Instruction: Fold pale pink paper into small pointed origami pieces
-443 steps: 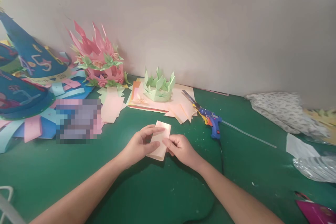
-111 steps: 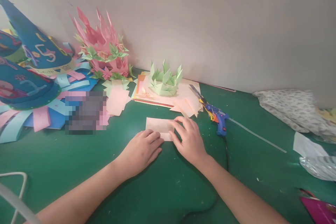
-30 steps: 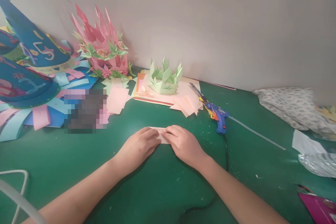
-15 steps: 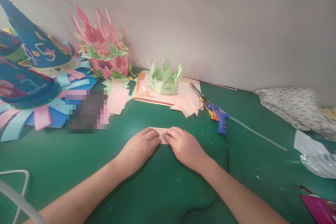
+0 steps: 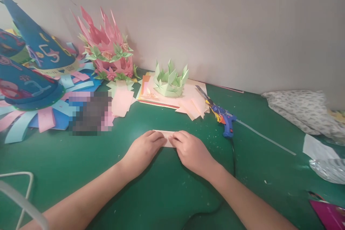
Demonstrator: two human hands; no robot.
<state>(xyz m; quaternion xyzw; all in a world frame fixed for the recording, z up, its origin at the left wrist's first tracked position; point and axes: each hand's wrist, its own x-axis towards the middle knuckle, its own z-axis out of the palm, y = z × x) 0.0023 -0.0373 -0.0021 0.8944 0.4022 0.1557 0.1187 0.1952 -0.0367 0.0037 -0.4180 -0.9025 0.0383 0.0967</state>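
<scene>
A small folded pale pink paper (image 5: 168, 143) lies flat on the green table, between my two hands. My left hand (image 5: 147, 151) grips its left part, fingers bent and pressed together on it. On its right part, my right hand (image 5: 190, 151) is closed in the same way. Thumbs and fingertips hide most of the paper; only the middle and the upper edge show. Beyond my hands, a light green folded-paper crown (image 5: 171, 82) stands on a stack of coloured paper sheets (image 5: 194, 88). Loose pale pink paper pieces (image 5: 192, 107) lie at the stack's front.
A blue glue gun (image 5: 228, 122) with a glue stick and black cable lies right of the stack. Pink paper crowns (image 5: 114, 66) and blue cone hats (image 5: 40, 50) stand at the left. Patterned cloth (image 5: 299, 109) and clear plastic (image 5: 329, 169) lie at the right.
My right thumb has slid slightly rightward, so a little more of the paper's middle shows. The whole view has shifted slightly; both hands stay on the paper.
</scene>
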